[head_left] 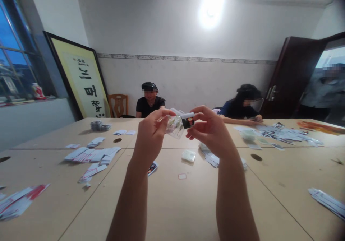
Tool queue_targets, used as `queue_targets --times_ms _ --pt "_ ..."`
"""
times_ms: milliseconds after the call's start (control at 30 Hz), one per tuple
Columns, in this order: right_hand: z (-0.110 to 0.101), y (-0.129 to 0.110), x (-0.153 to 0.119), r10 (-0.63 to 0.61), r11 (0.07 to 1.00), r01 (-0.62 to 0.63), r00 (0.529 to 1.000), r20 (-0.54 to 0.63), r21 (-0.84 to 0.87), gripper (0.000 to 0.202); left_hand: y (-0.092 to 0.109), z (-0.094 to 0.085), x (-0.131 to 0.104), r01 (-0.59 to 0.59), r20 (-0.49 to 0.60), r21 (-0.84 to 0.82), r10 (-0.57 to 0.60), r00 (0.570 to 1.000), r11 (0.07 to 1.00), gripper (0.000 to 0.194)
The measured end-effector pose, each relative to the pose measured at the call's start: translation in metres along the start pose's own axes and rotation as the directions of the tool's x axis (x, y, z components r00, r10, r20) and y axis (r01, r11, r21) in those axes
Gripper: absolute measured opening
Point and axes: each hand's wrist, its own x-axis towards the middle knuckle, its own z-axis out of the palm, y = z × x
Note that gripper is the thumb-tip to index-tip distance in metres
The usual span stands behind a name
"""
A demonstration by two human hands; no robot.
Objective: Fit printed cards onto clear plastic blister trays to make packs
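Lamp [211, 12] glares white; outer edges stretched, blurry.

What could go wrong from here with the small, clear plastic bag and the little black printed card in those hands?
The left hand pinches the small, clear plastic bag in its fingers above the table, so it might slip and drop. The little black printed card, at the fingertips of the right hand, could bend against the bag. The small white paper label with a red border lies loose and might get brushed aside.
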Motion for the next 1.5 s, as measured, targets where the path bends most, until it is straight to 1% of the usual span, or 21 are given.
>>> queue_targets --times_ms 100,233,333,433,500,567,667,733,833,933,1033,1100,1200,1300,1367,1500 --pt "0.000 0.001 0.001 -0.028 1.000 0.028 1.000 0.002 0.002 0.033 0.001 0.000 0.000 -0.016 0.004 -0.014 0.016 1.000 1.000 0.019" --pt "0.000 0.003 0.003 -0.070 0.992 0.071 0.997 -0.020 0.101 0.027 0.001 0.000 0.002 -0.011 -0.018 0.005 0.011 1.000 1.000 0.019" --pt "-0.002 0.005 0.004 -0.070 0.992 0.074 0.997 -0.042 0.105 0.034 0.002 0.000 0.001 0.023 -0.010 -0.042 -0.024 1.000 0.999 0.024" --pt "-0.003 0.005 0.003 -0.070 0.996 0.072 0.997 -0.035 0.050 0.041 0.005 0.000 0.000 0.025 0.017 -0.059 -0.024 1.000 0.998 0.034" --pt "-0.003 0.003 0.003 -0.077 0.997 0.078 0.997 -0.024 0.019 0.036 0.007 0.000 -0.001 -0.010 0.030 -0.043 0.011 0.999 0.999 0.046" --pt "-0.002 0.001 0.003 -0.081 0.996 0.080 0.996 -0.022 -0.037 0.027 0.007 0.001 -0.002 -0.033 0.034 -0.034 0.034 0.999 0.999 0.057" --pt "0.001 -0.002 0.002 -0.073 0.980 0.066 0.997 -0.031 -0.190 0.019 0.006 0.002 -0.002 -0.038 0.045 -0.013 0.038 0.998 0.999 0.067" --pt "0.002 -0.002 0.002 -0.081 0.949 0.063 0.996 -0.047 -0.309 0.016 0.005 0.003 -0.002 -0.058 0.058 0.023 0.057 0.997 0.998 0.069" --pt "0.004 -0.003 0.002 -0.110 0.901 0.069 0.991 -0.071 -0.428 0.010 0.004 0.005 -0.002 -0.099 0.048 0.081 0.095 0.994 0.992 0.067" --pt "0.004 -0.004 0.003 -0.108 0.886 0.070 0.993 -0.057 -0.459 0.008 0.003 0.005 -0.001 -0.125 0.035 0.098 0.122 0.992 0.987 0.064" --pt "0.004 -0.004 0.002 -0.113 0.882 0.081 0.993 -0.042 -0.463 0.007 0.003 0.003 -0.001 -0.103 0.060 0.075 0.099 0.993 0.992 0.060" --pt "0.003 -0.005 0.001 -0.117 0.885 0.088 0.993 -0.034 -0.457 0.010 0.003 -0.001 -0.001 -0.086 0.070 0.065 0.082 0.994 0.994 0.057" --pt "0.003 -0.004 0.001 -0.110 0.891 0.091 0.994 -0.016 -0.444 0.019 0.005 -0.006 -0.001 -0.056 0.057 0.086 0.051 0.997 0.995 0.052" --pt "0.003 -0.004 0.001 -0.104 0.896 0.096 0.995 0.004 -0.433 0.019 0.007 -0.009 -0.001 -0.021 0.040 0.091 0.017 0.999 0.996 0.047" --pt "0.003 -0.004 0.001 -0.095 0.902 0.096 0.995 0.022 -0.420 0.019 0.007 -0.009 -0.001 -0.017 0.036 0.078 0.014 0.999 0.997 0.044" --pt "0.001 -0.003 0.000 -0.079 0.917 0.088 0.996 0.038 -0.389 0.024 0.010 -0.007 -0.001 -0.044 0.030 0.083 0.042 0.999 0.996 0.037"
